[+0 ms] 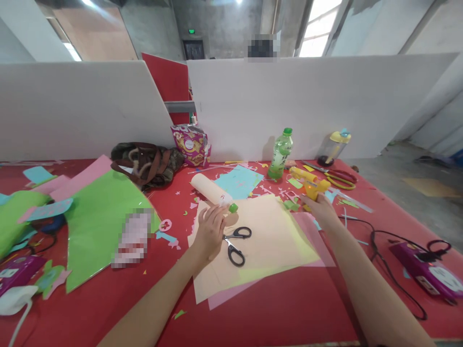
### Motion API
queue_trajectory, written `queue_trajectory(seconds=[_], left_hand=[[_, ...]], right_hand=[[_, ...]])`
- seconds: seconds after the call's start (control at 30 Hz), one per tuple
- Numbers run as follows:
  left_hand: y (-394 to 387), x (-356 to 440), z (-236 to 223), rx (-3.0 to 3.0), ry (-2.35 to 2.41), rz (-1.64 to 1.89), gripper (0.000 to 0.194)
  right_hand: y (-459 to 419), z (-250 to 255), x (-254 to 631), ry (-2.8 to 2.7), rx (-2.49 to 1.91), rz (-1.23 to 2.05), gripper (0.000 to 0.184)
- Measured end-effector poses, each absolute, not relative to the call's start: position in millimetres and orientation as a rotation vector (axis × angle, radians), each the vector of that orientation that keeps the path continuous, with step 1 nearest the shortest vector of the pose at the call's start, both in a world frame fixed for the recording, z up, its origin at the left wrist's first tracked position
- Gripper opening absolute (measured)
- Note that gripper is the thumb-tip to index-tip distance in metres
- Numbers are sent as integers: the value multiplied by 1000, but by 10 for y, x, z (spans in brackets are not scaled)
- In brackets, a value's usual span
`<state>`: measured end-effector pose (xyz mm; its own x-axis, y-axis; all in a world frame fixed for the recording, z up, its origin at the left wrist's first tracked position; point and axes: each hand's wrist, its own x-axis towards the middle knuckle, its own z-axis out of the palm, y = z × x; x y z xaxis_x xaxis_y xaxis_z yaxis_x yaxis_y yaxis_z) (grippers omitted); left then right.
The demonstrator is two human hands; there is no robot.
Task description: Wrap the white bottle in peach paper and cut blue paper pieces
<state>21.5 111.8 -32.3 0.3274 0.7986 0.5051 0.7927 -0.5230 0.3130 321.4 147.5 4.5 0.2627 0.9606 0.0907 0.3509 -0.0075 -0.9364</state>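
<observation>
My left hand (211,230) has its fingers bent together against the neck end of a bottle wrapped in cream paper (208,187). That bottle lies tilted with its green cap (233,208) pointing toward me, and the cap casts a shadow on the sheet below. The underside of my grip is hidden. Black-handled scissors (237,243) lie partly spread beside my left hand, on stacked cream, yellow and pink paper sheets (267,241). At the right, my right hand (318,205) is closed around the handle of a yellow hot glue gun (310,183).
A green drink bottle (280,156), a snack bag (191,144) and a camouflage bag (148,164) stand along the white partition (307,101). Red-handled shears (338,177) lie at right near a purple power strip (427,272) with black cord. Green sheets (104,226) cover the left.
</observation>
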Motion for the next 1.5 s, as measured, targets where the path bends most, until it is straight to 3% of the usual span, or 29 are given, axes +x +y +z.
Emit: queue_trajectory(seconds=[0.23,0.5,0.6,0.77,0.93,1.17,1.33,1.5], left_hand=[[1075,123,-357,2454,1487,1024,18],[1091,21,-309,2314,1558,951,19],[1091,1,-296,2263,1605,914,20],[1132,-29,-250,2173,1665,831,21],[1166,-61,-231,2155,1650,712,20],[1122,7,-255,2097,1763,809,18],[1052,116,-144,1858,1432,1038,16],[974,219,-139,1479,1305,1018,19]], right_hand=[[1250,117,2786,-1077,-1275,1348,29],[1182,-14,2676,-1062,-1153,1739,34],[1157,-25,2643,-1090,-1137,1816,33],[1078,10,2574,-1164,-1160,1774,11],[1036,10,2526,-1220,-1154,1821,14],[1036,-23,2465,-793,-868,2116,16],[958,-109,2358,-733,-739,2285,17],[909,-204,2215,-859,-695,2366,22]])
